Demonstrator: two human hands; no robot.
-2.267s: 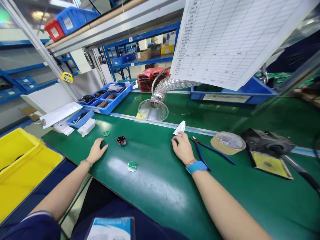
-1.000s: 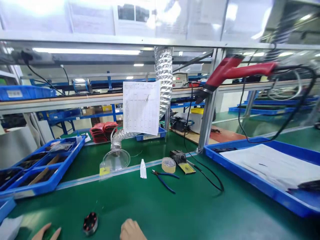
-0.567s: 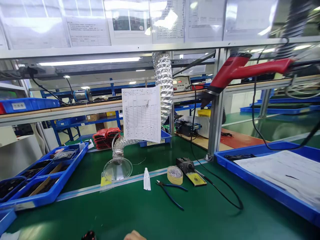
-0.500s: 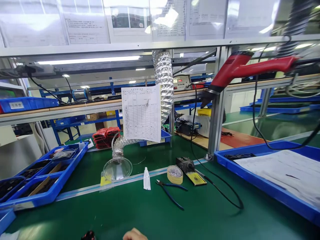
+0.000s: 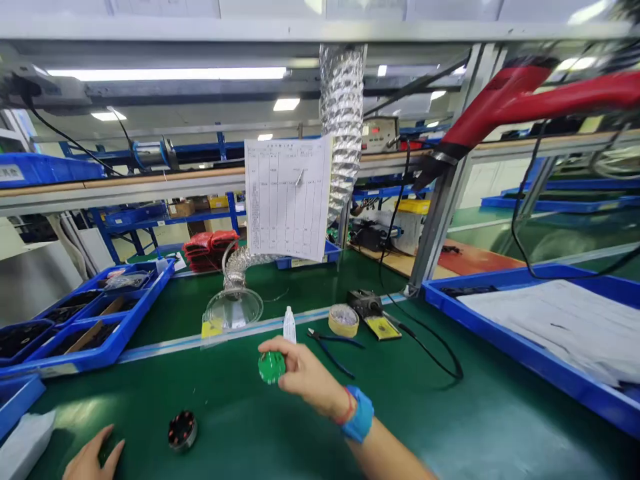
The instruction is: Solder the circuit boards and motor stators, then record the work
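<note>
Circuit board [image 5: 271, 367] observed above the worktop [image 5: 250, 437], pinched between thumb and fingers of the right hand [image 5: 313, 379]; lifting accomplished. Wound ring [image 5: 183, 431] rests apart, unattached to it. Left hand [image 5: 93, 459]: fingers spread, nothing visibly held. Further progress indeterminate.

The desk [image 5: 240, 427] is green, the wristband [image 5: 361, 415] bright blue, the round board [image 5: 271, 367] green, the heat gun [image 5: 505, 100] red with a black nozzle, and the hanging sheet [image 5: 287, 207] white with a dark printed grid.
</note>
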